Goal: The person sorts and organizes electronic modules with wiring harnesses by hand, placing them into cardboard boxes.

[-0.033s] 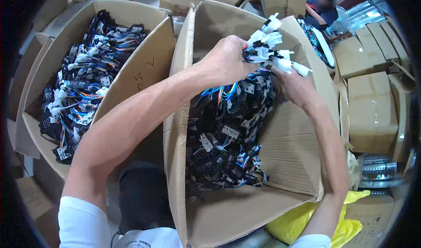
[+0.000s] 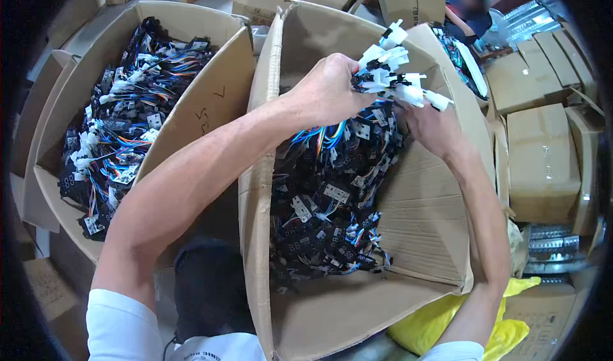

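Observation:
My left hand [image 2: 332, 91] is closed around a bundle of wire harnesses above the large open cardboard box [image 2: 260, 188]. White plastic connectors [image 2: 389, 57] stick out past its fingers to the upper right, and coloured wires [image 2: 322, 136] hang below. On the other side of that bundle is my right hand [image 2: 434, 128], close against the connectors; they hide its fingertips. Underneath, black circuit boards with small displays and wires [image 2: 319, 227] lie heaped along the box's left side.
A second cardboard box [image 2: 204, 99] at left holds a pile of similar wired boards [image 2: 121, 118]. Stacked cartons [image 2: 543, 163] stand at right, near a yellow plastic bag [image 2: 421, 329]. A person [image 2: 469, 9] sits at the far upper right.
My right hand has shifted slightly upward behind the white connectors. My left hand still holds the bundle in nearly the same place.

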Demonstrator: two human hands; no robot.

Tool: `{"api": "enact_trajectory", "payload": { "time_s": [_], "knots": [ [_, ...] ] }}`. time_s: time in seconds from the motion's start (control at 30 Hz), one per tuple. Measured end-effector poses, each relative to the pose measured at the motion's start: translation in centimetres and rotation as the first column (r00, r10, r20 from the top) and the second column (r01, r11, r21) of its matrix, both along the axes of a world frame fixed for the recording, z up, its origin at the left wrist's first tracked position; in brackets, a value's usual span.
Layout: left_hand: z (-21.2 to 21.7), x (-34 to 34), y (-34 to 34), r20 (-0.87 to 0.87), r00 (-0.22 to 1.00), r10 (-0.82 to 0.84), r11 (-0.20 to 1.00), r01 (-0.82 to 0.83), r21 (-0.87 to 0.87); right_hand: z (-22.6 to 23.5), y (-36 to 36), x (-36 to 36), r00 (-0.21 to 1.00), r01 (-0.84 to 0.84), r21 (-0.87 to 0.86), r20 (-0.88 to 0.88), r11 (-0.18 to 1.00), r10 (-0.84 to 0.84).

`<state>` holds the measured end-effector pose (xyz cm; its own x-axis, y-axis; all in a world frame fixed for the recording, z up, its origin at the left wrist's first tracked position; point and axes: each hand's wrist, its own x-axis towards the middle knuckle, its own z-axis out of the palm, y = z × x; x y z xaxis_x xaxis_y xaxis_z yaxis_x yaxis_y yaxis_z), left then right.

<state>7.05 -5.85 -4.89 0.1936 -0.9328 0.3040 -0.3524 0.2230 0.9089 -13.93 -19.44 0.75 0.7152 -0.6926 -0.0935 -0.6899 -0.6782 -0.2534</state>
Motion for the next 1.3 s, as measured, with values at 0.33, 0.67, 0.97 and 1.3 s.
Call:
{"api": "enact_trajectory", "payload": {
  "time_s": [0.33,0.67,0.97,1.3],
  "knots": [
    [1.5,1.0,1.5,-0.184,0.955,0.234,0.970,-0.215,0.117,-2.2,-1.7,5.4,0.669,-0.070,-0.742,0.460,0.666,0.584],
    [0.3,0.7,-0.8,-0.377,0.848,0.373,0.897,-0.434,-0.088,-27.2,-7.8,0.8,0.914,-0.393,-0.547,-0.321,0.739,0.249],
    [-0.1,2.1,0.1,-0.392,0.836,0.384,0.909,-0.418,0.000,-14.2,-5.4,-1.1,0.871,-0.294,-0.527,0.197,0.797,0.451],
    [1.3,1.5,0.7,-0.535,0.811,0.238,0.950,-0.308,-0.045,-1.8,-1.4,-1.4,0.631,0.014,0.265,0.746,0.964,-0.214]
  ]
}}
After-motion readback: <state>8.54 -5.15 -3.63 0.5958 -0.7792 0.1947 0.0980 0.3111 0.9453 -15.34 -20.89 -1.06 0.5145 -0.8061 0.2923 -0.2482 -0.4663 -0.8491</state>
